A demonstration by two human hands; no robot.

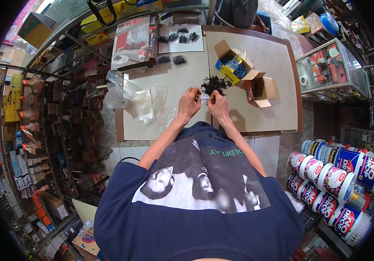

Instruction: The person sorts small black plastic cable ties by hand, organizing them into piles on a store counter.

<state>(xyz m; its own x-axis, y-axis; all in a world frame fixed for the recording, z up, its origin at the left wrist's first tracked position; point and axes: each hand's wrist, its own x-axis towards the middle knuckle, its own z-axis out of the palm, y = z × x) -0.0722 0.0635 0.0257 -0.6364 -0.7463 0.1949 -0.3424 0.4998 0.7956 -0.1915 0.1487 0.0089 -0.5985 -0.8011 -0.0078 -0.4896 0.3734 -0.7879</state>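
Black slender pieces lie in a loose heap (216, 85) on a pale tabletop (260, 48), edged in brown, as a person in a dark printed shirt (195, 235) works with both bare hands just short of it. The left hand (188, 107), its fingers bent and pressed together, pinches one side of a small clear bag (204, 98). The right hand (218, 107) pinches the other side, its fingers also closed. The bag sits between the hands, at the near left of the heap; its contents are too small to make out. Beyond the heap and slightly right stands an open blue-and-yellow carton (240, 72), filled with small dark pieces and with clear plastic poking out. An open brown box (263, 89) stands right of the heap. Well to its left, clear plastic sleeves (145, 106) spread across the surface. Farther back on the left, packets of black pieces (179, 60) lie beside a large box marked Vinilex (131, 42), some of them on a white sheet (197, 46).
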